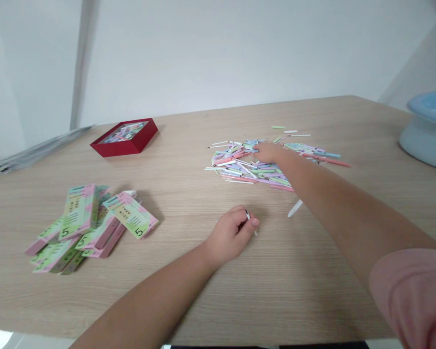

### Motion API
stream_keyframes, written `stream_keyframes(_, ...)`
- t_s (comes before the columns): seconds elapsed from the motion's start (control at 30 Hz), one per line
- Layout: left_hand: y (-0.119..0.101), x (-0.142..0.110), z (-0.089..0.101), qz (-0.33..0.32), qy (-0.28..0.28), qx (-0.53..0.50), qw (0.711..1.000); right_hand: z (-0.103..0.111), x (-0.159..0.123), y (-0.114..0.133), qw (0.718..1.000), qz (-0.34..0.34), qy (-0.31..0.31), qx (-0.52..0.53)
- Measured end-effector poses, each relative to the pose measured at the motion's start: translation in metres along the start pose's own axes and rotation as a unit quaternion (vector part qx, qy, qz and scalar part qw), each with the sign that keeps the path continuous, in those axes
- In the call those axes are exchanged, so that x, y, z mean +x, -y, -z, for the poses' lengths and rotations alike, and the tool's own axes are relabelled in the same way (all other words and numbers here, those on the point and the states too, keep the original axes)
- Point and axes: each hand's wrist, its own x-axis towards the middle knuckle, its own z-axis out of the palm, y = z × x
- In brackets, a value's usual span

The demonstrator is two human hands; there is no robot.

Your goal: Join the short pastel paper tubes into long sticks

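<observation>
My left hand (229, 233) rests on the table at the centre, its fingers closed round a thin white stick (247, 214) with a dark tip. Farther off, my right hand (267, 152) reaches down into a loose pile of slim pastel pen parts (240, 167). Its fingers are bent together among the pieces, and what they pinch is too small to make out. The pile mixes pink, green, blue and lilac tubes with thin white sticks. One white pointed piece (295, 208) lies apart, under my right forearm.
A red box (145, 140) holding more pastel pieces stands at the back left. Several pink-and-green cartons (79, 211) marked 5 are heaped at the left. Clear plastic sleeves (39, 151) lie along the left edge. A pale blue round object (427, 138) stands at the far right.
</observation>
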Motion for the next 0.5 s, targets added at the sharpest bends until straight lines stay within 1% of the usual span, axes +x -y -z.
stream_keyframes(0.07,0.000,0.000,0.000,0.005,0.001,0.002,1.000,-0.002,0.000,-0.006,1.000,0.006,0.009,0.015)
stream_keyframes(0.17,0.001,0.001,0.000,0.007,0.004,0.007,1.000,-0.002,-0.007,-0.013,0.999,0.036,0.014,0.038)
stream_keyframes(0.3,0.001,0.002,0.000,0.010,0.011,0.012,1.000,0.007,-0.023,-0.025,0.997,0.056,-0.006,0.061)
stream_keyframes(0.43,0.001,0.002,0.000,0.015,0.012,0.014,1.000,0.020,-0.041,-0.042,0.995,0.031,-0.047,0.078)
stream_keyframes(0.5,0.001,0.002,0.000,0.018,0.013,0.015,1.000,0.025,-0.049,-0.052,0.995,0.010,-0.055,0.078)
